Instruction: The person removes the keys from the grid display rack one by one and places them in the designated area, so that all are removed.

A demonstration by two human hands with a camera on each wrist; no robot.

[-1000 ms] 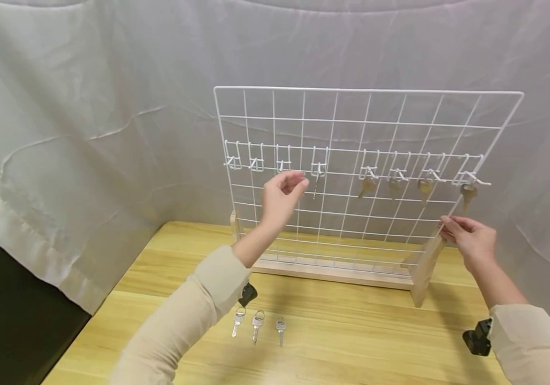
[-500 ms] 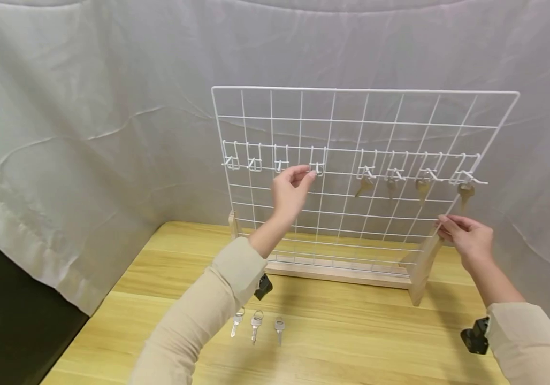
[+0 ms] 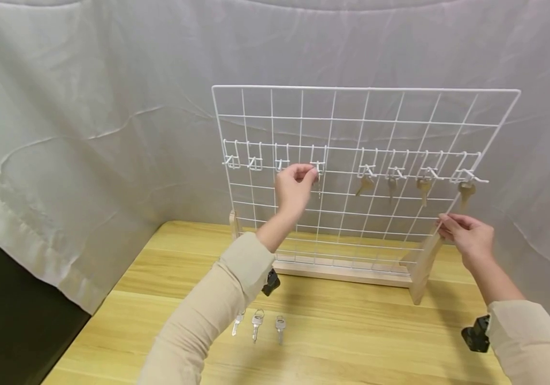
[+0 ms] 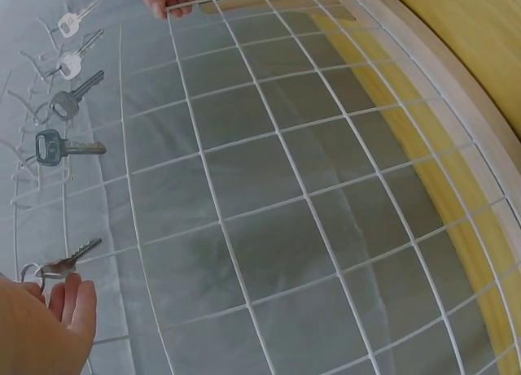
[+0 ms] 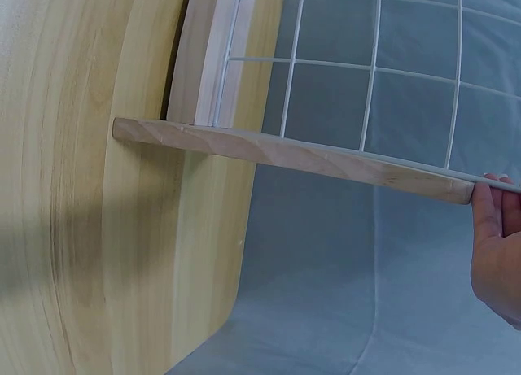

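My left hand is at a white hook in the middle of the wire grid, thumb and fingertips pinching the ring of a key. The silver key hangs from that ring beside the fingers; whether the ring sits on the hook is hidden by the hand. On the right, my right hand pinches the right edge of the white wire grid, just above the wooden side support. Several keys, including one key at the far right, hang from hooks on the right half.
Three hooks, one of them a hook, hold no keys on the left. Three silver keys, with a middle key, lie in a row on the wooden table. Grey cloth surrounds the table behind and at the sides.
My left hand has moved right and slightly up to the fourth hook from the left, its fingertips now at the ring there. My right hand has stayed on the grid's edge.
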